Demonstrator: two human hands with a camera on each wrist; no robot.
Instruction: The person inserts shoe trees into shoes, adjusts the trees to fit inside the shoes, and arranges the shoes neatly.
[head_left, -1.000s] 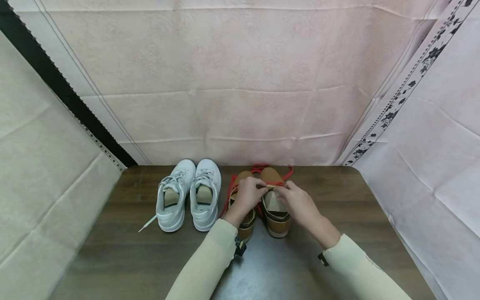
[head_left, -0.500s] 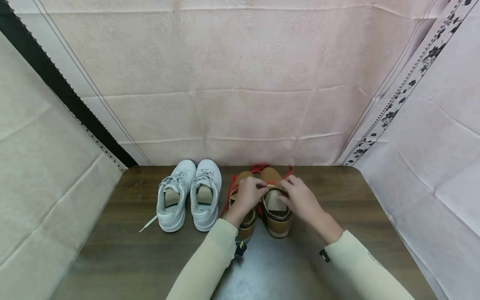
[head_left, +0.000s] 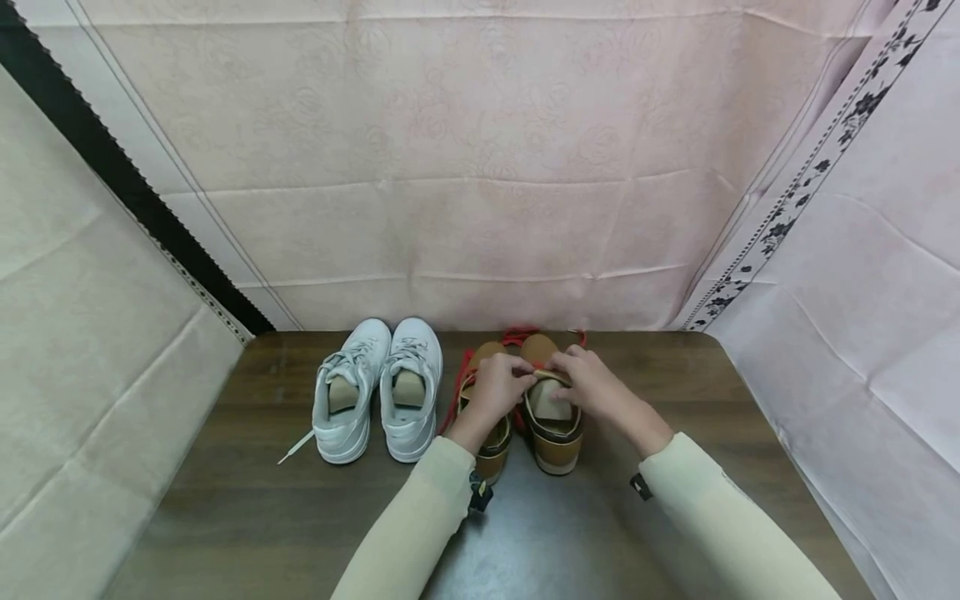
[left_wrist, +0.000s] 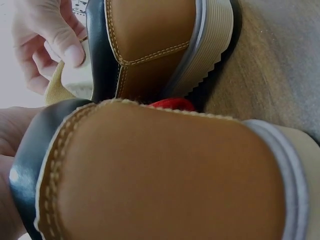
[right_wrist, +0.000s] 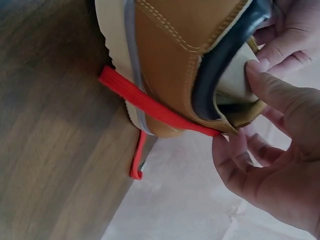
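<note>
Two brown leather shoes with dark collars stand side by side. The right brown shoe is under both hands. My left hand reaches over the left brown shoe, pinching the tongue of the right one near its top. From the other side my right hand holds that tongue, thumb inside the opening and fingers at its outer edge. A flat red shoelace runs along the shoe's side to those fingertips. In the left wrist view the left brown shoe hides most of my left hand.
A pair of white sneakers, the left one and the right one, stands to the left. One white lace end trails on the wooden tabletop. Another red lace lies by the left brown shoe. Pale cloth hangs behind.
My right hand slid off the red lace's right side, lifted slightly, then moved left and inward onto the shoe's tongue. My left hand has kept its place.
</note>
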